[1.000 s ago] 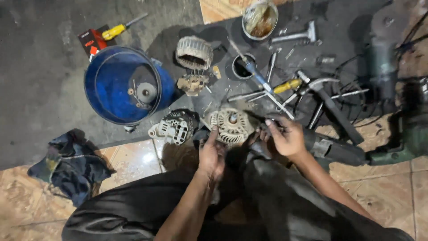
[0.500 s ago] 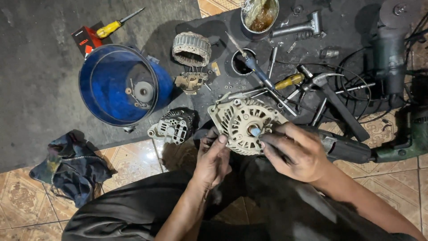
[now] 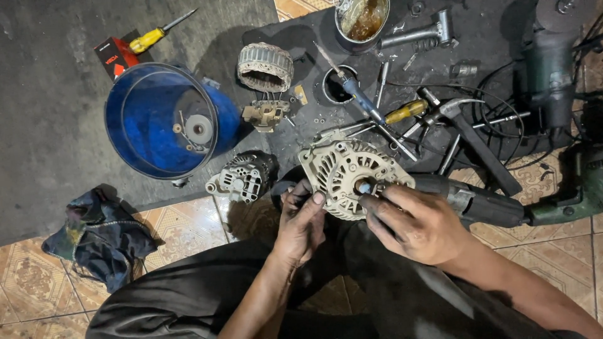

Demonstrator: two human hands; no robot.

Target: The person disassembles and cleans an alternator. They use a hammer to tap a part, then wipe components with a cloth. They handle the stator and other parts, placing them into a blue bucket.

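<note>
A pale metal alternator housing (image 3: 342, 168) with slotted vents is lifted off the floor in front of my knees. My left hand (image 3: 301, 223) grips its lower left edge, thumb on the rim. My right hand (image 3: 411, 220) holds the right side, with fingertips at the shaft hole in the centre (image 3: 364, 186). Both hands are greasy. The part of the housing under my right palm is hidden.
A second alternator half (image 3: 242, 176) lies to the left. A blue bucket (image 3: 160, 122) lies on its side with small parts inside. A stator ring (image 3: 265, 66), rectifier (image 3: 267, 114), screwdrivers (image 3: 361, 100), hammer (image 3: 468, 125), tin (image 3: 361, 19), power drill (image 3: 553, 201) and dark rag (image 3: 94, 235) lie around.
The alternator housing was lifted from the floor and tilted to face me. My right hand moved from its side to its centre; my left hand closed on its edge.
</note>
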